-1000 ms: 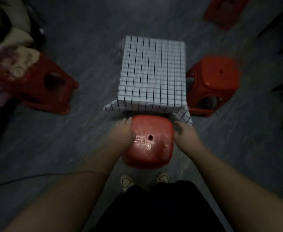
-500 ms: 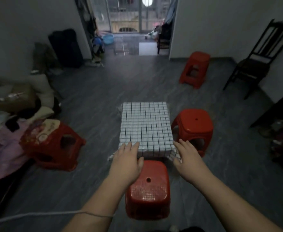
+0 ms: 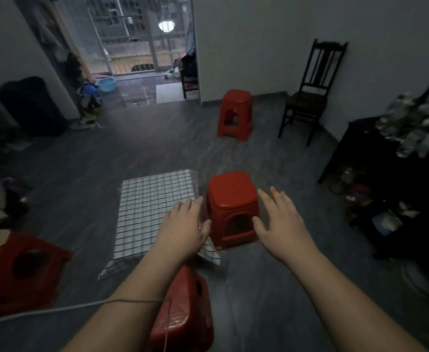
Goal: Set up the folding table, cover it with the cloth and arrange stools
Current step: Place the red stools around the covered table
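Fingers point(image 3: 188, 203) on the left hand point(image 3: 183, 224) are spread out straight and hold nothing, and so are the fingers point(image 3: 275, 194) on the right hand point(image 3: 282, 224). Both hands hang in the air, one on each side of a red stool point(image 3: 231, 196). It stands upright just beside the right edge of the worktop point(image 3: 155, 196). A checked cloth point(image 3: 209, 252) covers the worktop, with its corners hanging down. The near stool point(image 3: 183, 313) stands at the close end, under the left arm. The tipped stool point(image 3: 17, 270) lies on the floor point(image 3: 94, 161) to the left. The far stool point(image 3: 235, 113) stands near a dark chair point(image 3: 309, 97). A blue basin point(image 3: 106, 85) sits by the doorway — what is in it cannot be seen. The floor is dark grey.
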Motion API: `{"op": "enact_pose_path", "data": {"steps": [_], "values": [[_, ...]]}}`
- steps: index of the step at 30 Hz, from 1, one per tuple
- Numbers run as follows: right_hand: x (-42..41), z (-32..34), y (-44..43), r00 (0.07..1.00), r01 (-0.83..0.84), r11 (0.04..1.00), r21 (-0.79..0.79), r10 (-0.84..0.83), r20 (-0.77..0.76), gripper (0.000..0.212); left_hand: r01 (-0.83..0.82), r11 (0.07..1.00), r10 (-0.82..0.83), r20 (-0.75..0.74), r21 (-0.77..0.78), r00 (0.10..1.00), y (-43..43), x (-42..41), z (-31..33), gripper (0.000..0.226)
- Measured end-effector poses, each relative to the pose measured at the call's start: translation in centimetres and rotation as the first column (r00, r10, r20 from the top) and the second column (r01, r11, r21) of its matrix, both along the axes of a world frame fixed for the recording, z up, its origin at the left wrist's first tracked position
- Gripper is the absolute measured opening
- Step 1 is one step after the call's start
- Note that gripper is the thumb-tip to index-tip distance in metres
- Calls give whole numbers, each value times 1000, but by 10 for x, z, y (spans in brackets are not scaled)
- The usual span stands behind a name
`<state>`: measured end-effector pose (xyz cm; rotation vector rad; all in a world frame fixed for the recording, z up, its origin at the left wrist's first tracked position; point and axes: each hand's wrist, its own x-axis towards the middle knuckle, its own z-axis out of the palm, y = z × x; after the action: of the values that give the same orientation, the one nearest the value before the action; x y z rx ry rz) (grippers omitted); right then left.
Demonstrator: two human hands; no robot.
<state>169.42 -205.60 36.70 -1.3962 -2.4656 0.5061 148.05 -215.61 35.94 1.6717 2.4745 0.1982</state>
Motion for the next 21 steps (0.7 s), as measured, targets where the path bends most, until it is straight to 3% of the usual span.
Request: {"op": "enact_pose_path", "data": {"steps": [6, 10, 15, 21], "values": [[122, 15, 73, 990, 109, 994, 8, -109, 92, 74, 105, 994, -105, -8, -7, 994, 116, 122, 11, 68], [170, 23, 112, 990, 93, 996, -20, -90, 112, 73, 166, 986, -166, -12, -4, 986, 165, 172, 14, 67], [187, 16, 160, 985, 129, 990, -55, -122, 122, 73, 189, 981, -189, -19, -40, 982, 213, 190, 9, 67], [175, 8, 225, 964, 112, 992, -57, -94, 248, 74, 196, 976, -199, -20, -94, 980, 292, 192, -3, 68]]}}
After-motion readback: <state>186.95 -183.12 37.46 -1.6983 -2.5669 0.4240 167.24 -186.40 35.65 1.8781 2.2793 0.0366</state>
